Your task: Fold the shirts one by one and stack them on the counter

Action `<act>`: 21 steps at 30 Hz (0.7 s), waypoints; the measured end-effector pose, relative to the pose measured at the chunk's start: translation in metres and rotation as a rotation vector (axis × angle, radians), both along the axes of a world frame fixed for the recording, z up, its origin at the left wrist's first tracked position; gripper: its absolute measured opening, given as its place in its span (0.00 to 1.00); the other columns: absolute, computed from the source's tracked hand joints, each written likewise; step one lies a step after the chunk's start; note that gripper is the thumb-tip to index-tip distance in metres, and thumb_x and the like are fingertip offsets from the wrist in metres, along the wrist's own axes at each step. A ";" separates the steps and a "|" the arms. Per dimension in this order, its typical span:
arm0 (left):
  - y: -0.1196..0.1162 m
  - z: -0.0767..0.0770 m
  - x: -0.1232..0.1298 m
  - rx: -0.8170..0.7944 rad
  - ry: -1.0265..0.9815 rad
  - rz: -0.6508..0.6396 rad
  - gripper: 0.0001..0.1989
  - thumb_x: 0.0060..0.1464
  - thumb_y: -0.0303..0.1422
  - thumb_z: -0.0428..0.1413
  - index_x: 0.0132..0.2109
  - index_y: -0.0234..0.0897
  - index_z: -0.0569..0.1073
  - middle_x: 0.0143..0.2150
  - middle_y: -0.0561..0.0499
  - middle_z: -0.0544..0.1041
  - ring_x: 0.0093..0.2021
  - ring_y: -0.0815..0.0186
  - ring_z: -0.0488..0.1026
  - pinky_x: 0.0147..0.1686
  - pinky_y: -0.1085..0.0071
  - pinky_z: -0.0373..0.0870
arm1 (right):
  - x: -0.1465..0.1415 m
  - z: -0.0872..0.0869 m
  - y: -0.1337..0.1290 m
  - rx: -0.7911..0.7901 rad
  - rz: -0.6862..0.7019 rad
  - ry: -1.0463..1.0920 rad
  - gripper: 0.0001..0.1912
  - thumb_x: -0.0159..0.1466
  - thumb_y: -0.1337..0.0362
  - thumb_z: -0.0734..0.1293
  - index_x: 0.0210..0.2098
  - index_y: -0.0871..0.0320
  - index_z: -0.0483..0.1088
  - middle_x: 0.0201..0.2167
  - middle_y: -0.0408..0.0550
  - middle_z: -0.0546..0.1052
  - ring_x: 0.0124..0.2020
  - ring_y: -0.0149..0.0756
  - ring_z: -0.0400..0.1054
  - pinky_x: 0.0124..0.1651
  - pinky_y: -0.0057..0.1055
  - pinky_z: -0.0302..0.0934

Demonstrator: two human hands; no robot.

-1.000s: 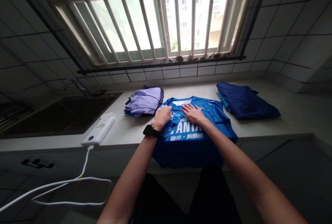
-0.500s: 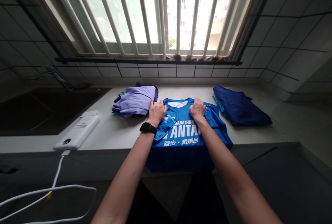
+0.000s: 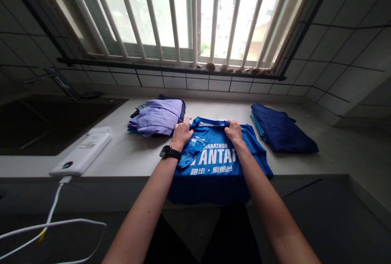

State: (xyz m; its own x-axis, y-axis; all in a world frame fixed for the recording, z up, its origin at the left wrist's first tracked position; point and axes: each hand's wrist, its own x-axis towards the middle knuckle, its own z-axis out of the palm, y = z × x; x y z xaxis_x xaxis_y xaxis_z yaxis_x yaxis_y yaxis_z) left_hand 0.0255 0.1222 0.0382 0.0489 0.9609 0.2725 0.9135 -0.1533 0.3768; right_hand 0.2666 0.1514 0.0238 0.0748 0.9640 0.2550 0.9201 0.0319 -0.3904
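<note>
A blue T-shirt (image 3: 214,174) with white lettering lies front up on the counter, its lower part hanging over the front edge. My left hand (image 3: 182,133) grips it at the shoulder on the left of the collar, with a black watch on that wrist. On the other side of the collar, my right hand (image 3: 233,131) has its fingers closed on the shoulder fabric. Between the hands the neckline is raised and pulled nearly straight. The patterned left sleeve is folded in over the front. Some fingertips are hidden in the cloth.
A stack of folded clothes with a lilac one on top (image 3: 159,116) sits left of the shirt. Folded dark blue clothing (image 3: 282,129) lies to the right. A white power bank (image 3: 82,152) with a cable stands near the dark sink (image 3: 45,121). Behind is a barred window (image 3: 183,19).
Both hands have closed on the shoulders and lifted the collar edge, so the round neck opening is now a narrow band. The view has tilted slightly.
</note>
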 end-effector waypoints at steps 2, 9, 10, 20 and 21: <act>-0.001 0.002 0.001 0.028 0.044 -0.040 0.27 0.58 0.20 0.52 0.64 0.38 0.68 0.51 0.42 0.82 0.56 0.54 0.78 0.58 0.61 0.69 | 0.001 0.000 0.001 0.030 -0.003 0.027 0.27 0.62 0.70 0.60 0.58 0.58 0.77 0.54 0.58 0.79 0.55 0.49 0.75 0.59 0.36 0.69; -0.003 0.003 0.002 0.162 0.126 -0.035 0.21 0.56 0.15 0.47 0.49 0.39 0.75 0.44 0.42 0.79 0.52 0.54 0.75 0.55 0.61 0.67 | -0.004 0.005 0.000 0.041 -0.027 0.078 0.25 0.65 0.68 0.58 0.57 0.62 0.74 0.56 0.61 0.76 0.59 0.49 0.71 0.62 0.34 0.67; -0.003 0.006 0.004 0.162 0.138 -0.031 0.20 0.58 0.15 0.46 0.47 0.39 0.75 0.44 0.42 0.79 0.51 0.53 0.75 0.54 0.60 0.67 | -0.004 0.009 0.000 0.024 -0.031 0.093 0.25 0.65 0.69 0.57 0.57 0.63 0.74 0.56 0.61 0.76 0.58 0.48 0.71 0.62 0.33 0.66; -0.093 0.035 -0.008 0.131 0.103 0.009 0.17 0.67 0.24 0.44 0.45 0.39 0.77 0.49 0.41 0.79 0.48 0.55 0.76 0.50 0.60 0.73 | 0.037 0.044 -0.083 0.166 0.204 0.077 0.22 0.63 0.72 0.56 0.51 0.58 0.73 0.51 0.57 0.77 0.52 0.47 0.72 0.58 0.39 0.69; -0.112 0.019 -0.010 0.109 0.050 -0.006 0.16 0.67 0.25 0.44 0.47 0.39 0.77 0.50 0.41 0.80 0.49 0.55 0.77 0.52 0.61 0.75 | 0.042 0.035 -0.104 0.136 0.242 0.038 0.23 0.61 0.73 0.56 0.51 0.57 0.73 0.51 0.57 0.77 0.53 0.46 0.72 0.58 0.39 0.69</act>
